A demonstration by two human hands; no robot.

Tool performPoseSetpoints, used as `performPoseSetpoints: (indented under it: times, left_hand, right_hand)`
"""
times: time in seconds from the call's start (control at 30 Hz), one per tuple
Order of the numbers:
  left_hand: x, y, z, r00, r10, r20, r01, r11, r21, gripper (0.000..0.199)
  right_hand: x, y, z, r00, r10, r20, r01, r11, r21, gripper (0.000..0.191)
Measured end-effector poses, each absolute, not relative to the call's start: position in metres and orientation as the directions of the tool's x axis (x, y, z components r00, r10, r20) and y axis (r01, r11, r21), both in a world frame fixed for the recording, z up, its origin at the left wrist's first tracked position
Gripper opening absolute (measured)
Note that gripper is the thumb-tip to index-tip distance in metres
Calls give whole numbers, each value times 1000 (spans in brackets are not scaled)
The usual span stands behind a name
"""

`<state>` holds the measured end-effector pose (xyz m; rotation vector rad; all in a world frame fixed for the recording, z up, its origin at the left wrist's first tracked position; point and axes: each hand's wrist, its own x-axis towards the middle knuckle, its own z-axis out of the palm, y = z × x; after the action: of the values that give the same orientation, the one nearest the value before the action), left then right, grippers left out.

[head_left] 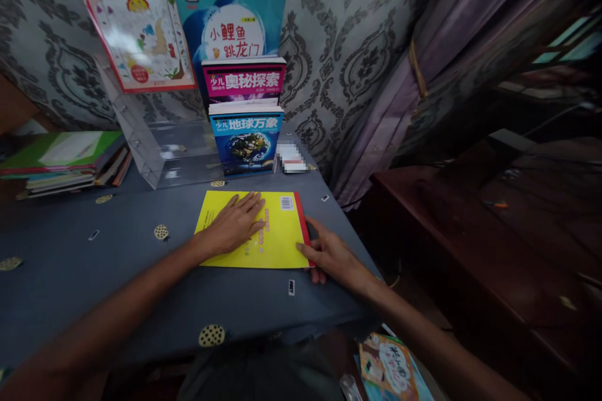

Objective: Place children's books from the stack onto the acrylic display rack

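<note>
A yellow book [282, 225] with a red spine lies on the table, its barcode side up. My left hand [237, 222] rests flat on its cover, fingers stretched out. At the spine edge, my right hand [332, 254] grips the book, thumb on top and the other fingers at or under the edge. Behind it stands a clear acrylic book rack [183, 163]. Blue [247, 144] and magenta [244, 78] books are upright in its right part, in front of a larger teal book [235, 0]. A white-and-orange book [141, 37] leans at upper left.
A stack of books [75, 160] lies at the table's left. A blurred-out item [291, 158] sits right of the rack. The patterned tablecloth [126, 263] drops at the right edge. More books [392, 366] are below, and a dark red wooden surface [437, 232] stands to the right.
</note>
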<state>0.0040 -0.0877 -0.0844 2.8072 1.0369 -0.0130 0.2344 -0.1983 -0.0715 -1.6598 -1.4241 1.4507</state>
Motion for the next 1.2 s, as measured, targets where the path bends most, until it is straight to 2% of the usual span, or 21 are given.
performPoseSetpoints:
  times: [0.07,0.13,0.2,0.23,0.33,0.43,0.57,0.73,0.9,1.2]
  left_hand:
    - [3,-89,-86,758,651,-36,649,-748,139,61]
    - [3,-90,-86,750,661,-29,658,-740,141,60]
    - [3,-91,-85,745,667,-27,664,-735,140,60]
    - [3,-91,-85,746,665,-24,662,-737,138,60]
    - [3,-90,-87,756,655,0,649,-749,135,57]
    - [2,-88,-89,767,641,18,633,-762,139,55]
    - [0,-88,-88,788,616,10,610,-782,127,60]
    - [-4,-90,-85,778,627,-46,628,-773,89,62]
    - [-19,-91,-85,705,707,-47,708,-701,83,58]
    - [-62,-82,-76,567,822,-53,823,-564,64,64]
  right_hand:
    - [240,-196,-65,-91,934,-345,580,-232,-781,70]
    - [243,-192,-57,-30,972,-231,816,-110,-567,49]
    - [238,-183,-53,-22,996,-90,926,-13,-377,37]
    - [233,-177,-54,-55,998,-27,937,43,-346,36]
    - [208,-155,-67,-249,958,144,863,287,-416,42]
    - [185,-133,-89,-351,918,185,783,396,-480,61]
    - [176,-122,-109,-351,922,160,779,383,-497,76]
    - [180,-127,-113,-381,905,187,796,425,-431,79]
    - [178,-128,-115,-380,907,184,839,421,-345,80]
    - [172,-131,-103,-323,943,83,894,332,-301,87]
